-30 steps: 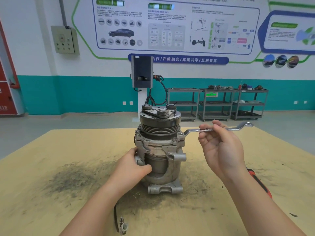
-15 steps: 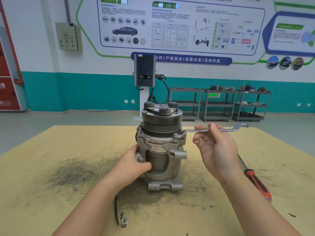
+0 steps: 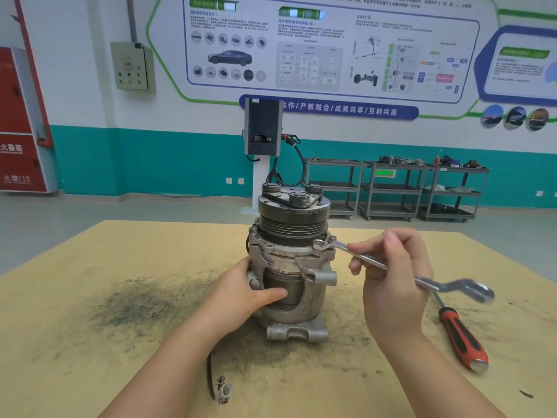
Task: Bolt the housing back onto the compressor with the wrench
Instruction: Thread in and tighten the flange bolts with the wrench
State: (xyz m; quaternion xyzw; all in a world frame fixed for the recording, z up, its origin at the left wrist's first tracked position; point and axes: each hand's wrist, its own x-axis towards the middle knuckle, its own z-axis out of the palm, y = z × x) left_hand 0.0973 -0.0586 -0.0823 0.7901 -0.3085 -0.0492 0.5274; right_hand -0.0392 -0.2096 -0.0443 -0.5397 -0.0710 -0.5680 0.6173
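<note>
Upright near the middle of the yellow table [image 3: 90, 342], the compressor [image 3: 291, 267] stood with bare tabletop all round. Left hand [image 3: 241, 289] gripped its housing [image 3: 313, 285], thumb across the front. Right hand [image 3: 391, 273] pinched the wrench [image 3: 367, 259], ring end on a flange bolt [image 3: 320, 244]. Right of the compressor, near the table edge, lay a screwdriver [image 3: 461, 336]

Dull cast-metal compressor [image 3: 291, 267] (scuffed grey); shiny steel wrench [image 3: 373, 262]; matt, soot-smudged wooden table [image 3: 90, 342]; glossy red-black plastic screwdriver [image 3: 462, 339] handle.
</note>
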